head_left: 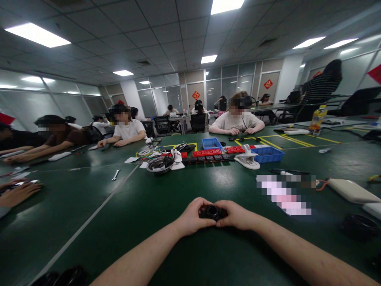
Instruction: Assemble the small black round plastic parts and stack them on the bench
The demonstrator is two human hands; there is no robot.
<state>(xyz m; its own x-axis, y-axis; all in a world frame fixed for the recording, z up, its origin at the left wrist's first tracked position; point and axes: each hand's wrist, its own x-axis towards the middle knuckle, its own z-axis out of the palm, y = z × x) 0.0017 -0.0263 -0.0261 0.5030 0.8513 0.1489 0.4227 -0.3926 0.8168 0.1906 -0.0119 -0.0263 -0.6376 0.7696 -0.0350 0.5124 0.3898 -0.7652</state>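
The desk (154, 198) is dark green, with a pale grey line running across its left side and yellow stripes (297, 140) at its far side. The held part (212, 212) is black. Blue bins (269, 154) stand beside red strips (208, 152) and black blocks (218, 157). The clamp stand (247, 158) is white. On the right, the bottle (318, 119) is yellow and orange, and the case (353, 191) is cream. The far person's shirt (235, 121) is white; another top (323, 85) has dark and light stripes.
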